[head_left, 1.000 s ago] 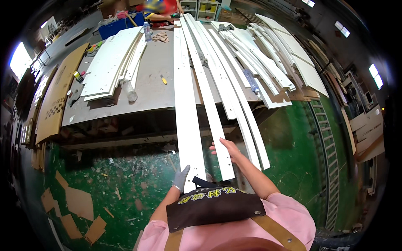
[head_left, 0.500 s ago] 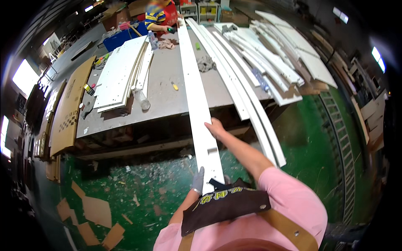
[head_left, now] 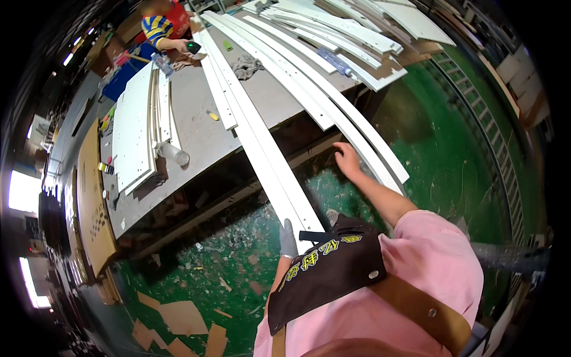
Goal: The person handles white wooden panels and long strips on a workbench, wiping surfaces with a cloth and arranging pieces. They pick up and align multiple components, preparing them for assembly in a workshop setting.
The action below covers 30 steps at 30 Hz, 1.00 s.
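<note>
A long white board [head_left: 262,141] runs from the far side of the table to the front of my body, with a thin line along its length. At its near end my left hand [head_left: 288,239], in a grey glove, holds the left edge. My right hand [head_left: 346,159] is bare and off that board, its fingers slightly bent and apart. Just beside it, on the right, are long white strips [head_left: 357,135] that jut past the table edge. A shorter white strip [head_left: 217,95] with small holes lies along the left side of the long board.
On the grey table [head_left: 196,122] are stacked white panels [head_left: 134,125], a clear bottle [head_left: 173,153], a yellow-handled tool [head_left: 212,115] and a grey rag [head_left: 247,67]. A co-worker [head_left: 159,30] stands at the far end. Cardboard scraps [head_left: 181,317] litter the green floor; a ladder-like rack [head_left: 485,110] lies right.
My right hand has left the long board and moved right. The notch in the board no longer shows, and a shorter strip now shows beside it. The whole view has turned.
</note>
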Tool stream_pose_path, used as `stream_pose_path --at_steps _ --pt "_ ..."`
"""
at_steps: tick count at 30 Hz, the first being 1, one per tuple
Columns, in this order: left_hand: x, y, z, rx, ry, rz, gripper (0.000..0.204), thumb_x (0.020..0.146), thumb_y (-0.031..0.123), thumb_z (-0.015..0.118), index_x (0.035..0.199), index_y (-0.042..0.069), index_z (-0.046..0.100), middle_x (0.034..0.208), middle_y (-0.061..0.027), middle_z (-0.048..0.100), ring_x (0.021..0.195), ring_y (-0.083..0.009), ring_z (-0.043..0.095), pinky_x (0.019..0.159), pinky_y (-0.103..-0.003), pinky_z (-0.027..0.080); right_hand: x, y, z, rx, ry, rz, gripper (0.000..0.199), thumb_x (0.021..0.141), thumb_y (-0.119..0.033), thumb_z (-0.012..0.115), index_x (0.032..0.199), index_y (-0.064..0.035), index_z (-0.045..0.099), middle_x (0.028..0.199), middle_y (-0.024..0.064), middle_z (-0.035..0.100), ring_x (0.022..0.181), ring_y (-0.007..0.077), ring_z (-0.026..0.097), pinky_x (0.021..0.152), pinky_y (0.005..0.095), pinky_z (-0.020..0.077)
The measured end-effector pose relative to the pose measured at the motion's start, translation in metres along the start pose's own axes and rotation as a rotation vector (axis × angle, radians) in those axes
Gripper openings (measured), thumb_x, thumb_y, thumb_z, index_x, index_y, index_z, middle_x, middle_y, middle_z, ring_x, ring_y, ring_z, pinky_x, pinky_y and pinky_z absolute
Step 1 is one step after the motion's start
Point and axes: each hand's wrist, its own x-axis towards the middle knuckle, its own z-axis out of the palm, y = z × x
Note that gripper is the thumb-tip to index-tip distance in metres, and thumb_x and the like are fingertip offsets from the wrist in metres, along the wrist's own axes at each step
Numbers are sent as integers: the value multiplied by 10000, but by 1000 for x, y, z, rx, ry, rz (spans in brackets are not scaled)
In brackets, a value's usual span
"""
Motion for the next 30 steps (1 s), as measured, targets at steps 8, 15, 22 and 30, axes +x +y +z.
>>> stream_pose_path --at_steps 8,15,22,30 --pt "9 -15 -8 24 21 30 569 1040 398 384 1356 -73 406 1220 -183 589 1052 -262 633 887 -370 525 -26 7 -85 -221 24 -106 395 784 -76 684 1172 -96 613 1210 112 571 1110 335 553 931 435 455" --pt "19 -31 -24 100 60 59 572 1027 396 419 1361 -68 409 1279 -173 549 1124 -252 575 972 -367 455 -50 67 -117 -404 29 65 533 766 -198 754 1255 -111 558 1271 111 535 1199 319 490 972 446 400" --pt "3 -12 -8 151 123 24 595 1018 433 434 1333 -72 440 1255 -182 562 1097 -259 580 954 -368 457 -75 55 -145 -482 -87 48 592 745 -193 773 1279 -90 540 1271 124 511 1182 333 481 962 448 404" --pt "24 -56 -47 379 193 38 643 1009 478 435 1298 -96 459 1224 -202 577 1094 -276 569 937 -371 454 -85 47 -152 -581 -189 51 740 696 -26 744 1375 -88 455 1308 157 478 1200 353 466 964 455 416"
